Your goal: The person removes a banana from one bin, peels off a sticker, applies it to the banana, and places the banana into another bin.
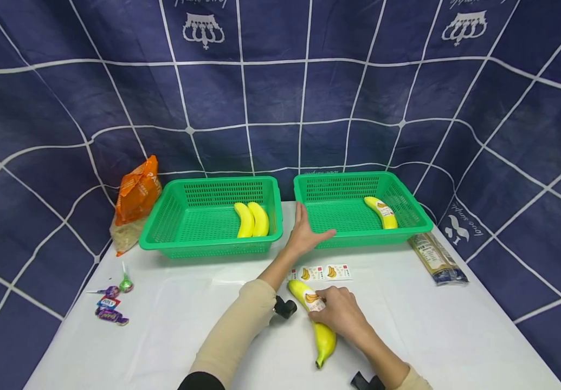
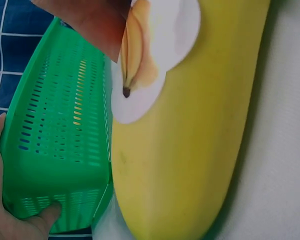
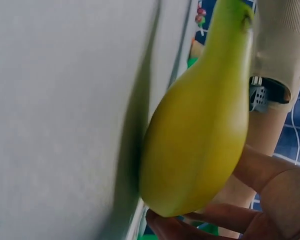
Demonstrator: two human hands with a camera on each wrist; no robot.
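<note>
My right hand (image 1: 343, 311) grips a yellow banana (image 1: 326, 338) around its middle, close over the white table. The banana's stem points toward me. A white sticker (image 1: 314, 301) with a banana picture lies across its upper side, and the right fingers touch its edge. In the right wrist view the stem half of the banana (image 3: 200, 130) fills the middle, with my fingertips under its lower end. My left hand (image 1: 304, 233) reaches forward with straight fingers and thumb spread, holding nothing. It overlaps the front left corner of the right green basket (image 1: 363, 238), where one stickered banana (image 1: 381, 211) lies.
The left green basket (image 1: 212, 249) holds two bananas (image 1: 245, 221) without visible stickers. Banana sticker labels (image 1: 337, 272) lie behind the gripped banana. An orange bag (image 1: 139, 189) stands far left, wrapped sweets (image 1: 109, 315) and lollipops (image 1: 126, 284) nearer. A clear packet (image 1: 438, 260) lies right.
</note>
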